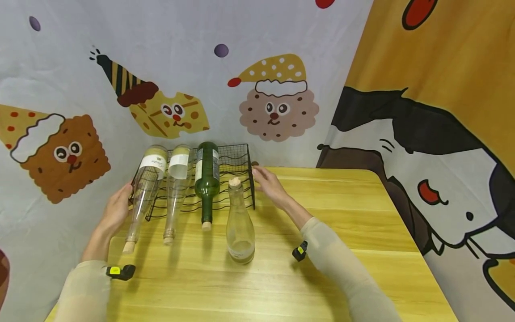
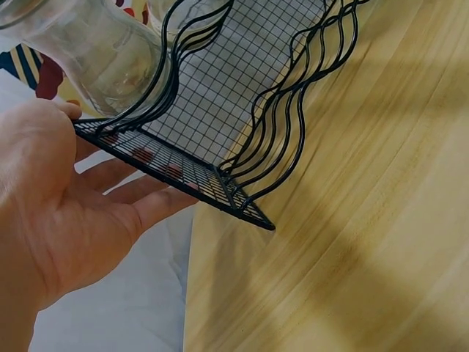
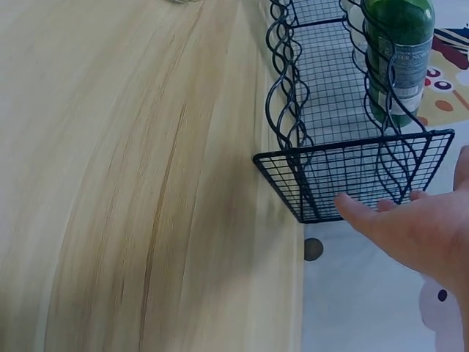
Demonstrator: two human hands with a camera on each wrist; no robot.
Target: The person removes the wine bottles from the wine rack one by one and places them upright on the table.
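A black wire bottle rack (image 1: 235, 156) stands at the back of the table. Lying in it, necks toward me, are a corked clear bottle (image 1: 141, 194) at the left, a second clear bottle (image 1: 174, 210), and a green bottle (image 1: 207, 183). My left hand (image 1: 117, 208) is at the rack's left end; in the left wrist view its extended fingers rest along the outside of the mesh side panel (image 2: 198, 172). At the right end, my right hand (image 1: 270, 185) touches the other mesh panel (image 3: 344, 176) with its fingertips, its palm apart from the rack.
A corked, pear-shaped clear bottle (image 1: 240, 230) stands upright on the wooden table (image 1: 342, 201), just in front of the rack. Behind the rack hangs a cloth (image 1: 225, 112) printed with cartoon figures. The table's back edge runs close to the rack.
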